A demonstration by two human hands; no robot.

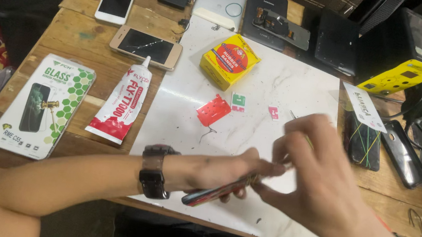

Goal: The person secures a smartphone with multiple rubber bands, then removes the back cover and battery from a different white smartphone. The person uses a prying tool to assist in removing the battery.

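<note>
My left hand (226,171), with a dark watch on its wrist, grips a phone (215,192) edge-on above the white marble-look board (289,90). My right hand (317,174), blurred, meets the left hand at the phone's upper end, fingers pinched there; whether it holds anything small I cannot tell. A red plastic piece (213,110) and small sticker tabs (238,101) lie on the board just beyond my hands.
A yellow box (230,61) stands on the board. Left of it lie a white-and-red glue tube (121,103), a screen-protector package (41,104), a gold phone (146,47) and a white phone (116,1). Dark phones and a yellow device (401,76) sit at right.
</note>
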